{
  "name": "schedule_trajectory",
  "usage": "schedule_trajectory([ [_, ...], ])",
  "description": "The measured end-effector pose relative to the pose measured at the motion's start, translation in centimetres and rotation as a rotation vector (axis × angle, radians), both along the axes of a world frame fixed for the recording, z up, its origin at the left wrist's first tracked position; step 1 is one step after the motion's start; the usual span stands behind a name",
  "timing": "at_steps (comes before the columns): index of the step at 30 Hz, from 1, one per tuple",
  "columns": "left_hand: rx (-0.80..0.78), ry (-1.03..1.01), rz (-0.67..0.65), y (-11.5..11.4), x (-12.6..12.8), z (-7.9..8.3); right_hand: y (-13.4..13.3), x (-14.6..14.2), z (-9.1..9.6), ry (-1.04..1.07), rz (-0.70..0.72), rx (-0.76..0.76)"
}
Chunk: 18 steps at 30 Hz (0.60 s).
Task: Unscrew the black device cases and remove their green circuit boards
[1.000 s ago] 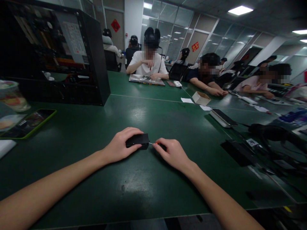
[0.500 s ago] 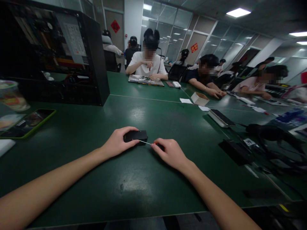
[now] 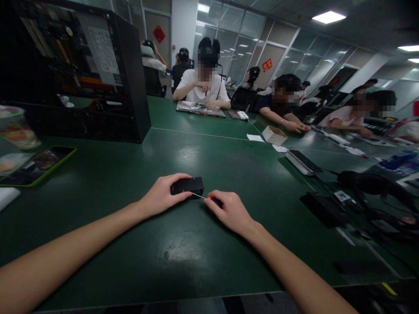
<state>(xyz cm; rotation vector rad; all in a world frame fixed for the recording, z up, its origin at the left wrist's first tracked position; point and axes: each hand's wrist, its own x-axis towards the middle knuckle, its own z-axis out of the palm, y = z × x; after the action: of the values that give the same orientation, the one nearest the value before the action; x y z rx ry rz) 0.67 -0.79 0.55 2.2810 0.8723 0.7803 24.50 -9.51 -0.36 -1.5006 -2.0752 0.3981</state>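
Note:
A small black rectangular box [image 3: 187, 185] is held over the green table, its kind not clear. My left hand [image 3: 163, 192] is closed around its left end, thumb along the near side and fingers over the far side. In my right hand [image 3: 231, 209] is a screwdriver [image 3: 208, 199] with an orange and black handle, gripped between thumb and fingers. Its thin metal shaft points left, and the tip meets the box's near side beside my left thumb. Whether the tip sits in a screw or a seam cannot be made out.
An open black computer case [image 3: 131, 78] stands at the back left. Near it are a plastic cup [image 3: 16, 128] and a green-edged phone [image 3: 41, 163]. At right lie a white-sided device [image 3: 303, 162], a small open box [image 3: 274, 135] and black headphones [image 3: 376, 187]. Co-workers sit beyond.
The box has tilted slightly in my left hand, so more of its right end shows. My right hand with the screwdriver has shifted slightly left, closer to the box.

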Motion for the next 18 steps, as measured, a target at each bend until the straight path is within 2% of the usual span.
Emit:
schedule_trajectory([
  [10, 0.003, 0.012, -0.057, 0.0, -0.1, -0.1, -0.4, 2.5, 1.7, -0.099, 0.075, 0.121],
  [18, -0.012, 0.003, -0.075, 0.0, -0.1, -0.3, -0.4, 1.3, 0.7, -0.055, 0.102, 0.101],
])
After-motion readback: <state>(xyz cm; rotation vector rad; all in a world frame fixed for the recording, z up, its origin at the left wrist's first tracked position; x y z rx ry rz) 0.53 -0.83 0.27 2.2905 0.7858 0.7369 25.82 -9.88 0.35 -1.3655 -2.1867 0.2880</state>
